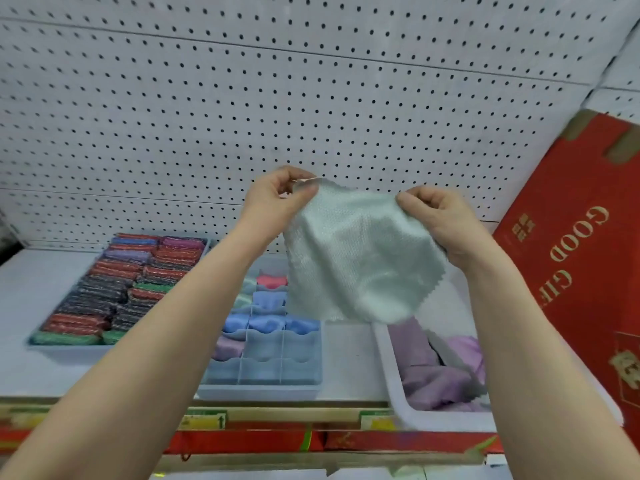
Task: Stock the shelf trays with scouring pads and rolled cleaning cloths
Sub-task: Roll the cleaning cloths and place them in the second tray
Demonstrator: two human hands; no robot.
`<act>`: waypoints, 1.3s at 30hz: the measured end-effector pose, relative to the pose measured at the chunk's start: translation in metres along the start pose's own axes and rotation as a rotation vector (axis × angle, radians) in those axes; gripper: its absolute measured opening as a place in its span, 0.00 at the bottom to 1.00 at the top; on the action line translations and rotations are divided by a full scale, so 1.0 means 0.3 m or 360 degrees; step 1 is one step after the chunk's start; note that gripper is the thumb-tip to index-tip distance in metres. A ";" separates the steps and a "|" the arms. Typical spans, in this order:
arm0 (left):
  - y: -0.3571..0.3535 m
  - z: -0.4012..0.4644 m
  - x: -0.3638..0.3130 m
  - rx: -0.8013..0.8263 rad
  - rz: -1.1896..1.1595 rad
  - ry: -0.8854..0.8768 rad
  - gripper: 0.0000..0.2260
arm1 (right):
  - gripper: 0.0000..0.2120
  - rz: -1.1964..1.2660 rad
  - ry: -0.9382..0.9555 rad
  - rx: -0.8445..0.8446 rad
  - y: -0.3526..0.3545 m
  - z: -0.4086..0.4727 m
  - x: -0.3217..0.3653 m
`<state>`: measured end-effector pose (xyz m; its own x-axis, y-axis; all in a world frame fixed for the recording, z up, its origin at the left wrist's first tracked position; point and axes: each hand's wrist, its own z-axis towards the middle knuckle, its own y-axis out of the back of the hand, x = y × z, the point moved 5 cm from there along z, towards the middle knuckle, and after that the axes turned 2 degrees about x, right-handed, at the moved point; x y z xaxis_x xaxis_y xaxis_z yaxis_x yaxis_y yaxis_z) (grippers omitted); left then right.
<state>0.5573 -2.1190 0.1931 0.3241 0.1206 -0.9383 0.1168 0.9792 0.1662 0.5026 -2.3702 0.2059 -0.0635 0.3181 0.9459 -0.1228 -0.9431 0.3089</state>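
Both hands pinch pale green cloth point(360, 258) | unrolled; hanging; pinked edge

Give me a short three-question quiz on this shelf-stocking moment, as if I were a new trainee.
1. True or false: the pale green cloth is already rolled.
2. Which container holds the scouring pads? A) the tray at the left B) the divided tray in the middle C) the white bin
3. Fill in: the loose cloths in the white bin are mostly ____ in colour.

Key
1. False: the left hand and right hand each pinch an upper corner and it hangs open.
2. A
3. purple
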 end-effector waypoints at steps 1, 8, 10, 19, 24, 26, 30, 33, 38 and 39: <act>0.004 -0.005 0.003 -0.0008 0.0006 -0.0019 0.04 | 0.07 -0.0051 -0.0021 0.0092 -0.010 -0.006 0.002; 0.134 -0.028 0.102 -0.0362 -0.0013 0.0129 0.06 | 0.04 -0.0126 -0.0025 0.0048 0.013 -0.009 -0.057; 0.148 -0.045 0.139 -0.0398 0.0118 0.0191 0.08 | 0.07 0.0177 0.0116 -0.0030 -0.006 -0.010 -0.052; 0.084 -0.101 0.107 -0.0072 -0.0352 0.0379 0.08 | 0.04 -0.0056 0.0210 0.1233 -0.304 -0.141 0.033; 0.022 -0.145 0.036 0.0429 -0.0246 0.0322 0.07 | 0.02 0.0120 0.0235 0.0576 -0.331 -0.089 0.059; 0.011 -0.155 0.013 0.0475 -0.0185 0.0237 0.06 | 0.06 0.0180 0.0293 0.0390 -0.329 -0.076 0.071; 0.011 -0.157 -0.005 0.0423 -0.0143 0.0183 0.08 | 0.12 -0.0007 0.0381 0.0254 -0.340 -0.069 0.085; 0.014 -0.163 -0.010 0.0427 -0.0116 0.0187 0.10 | 0.14 -0.0111 0.0420 0.0143 -0.334 -0.068 0.078; 0.007 -0.175 -0.023 0.0541 0.0066 0.0126 0.23 | 0.11 -0.0142 0.0397 0.0148 -0.324 -0.058 0.053; 0.008 -0.173 -0.023 0.0541 0.0156 0.0102 0.24 | 0.09 -0.0154 0.0385 0.0161 -0.323 -0.059 0.049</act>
<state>0.5068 -2.1090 0.1841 0.2908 0.2320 -0.9282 0.3969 0.8535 0.3377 0.4961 -2.2723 0.1880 -0.2926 0.4095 0.8641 -0.0411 -0.9082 0.4165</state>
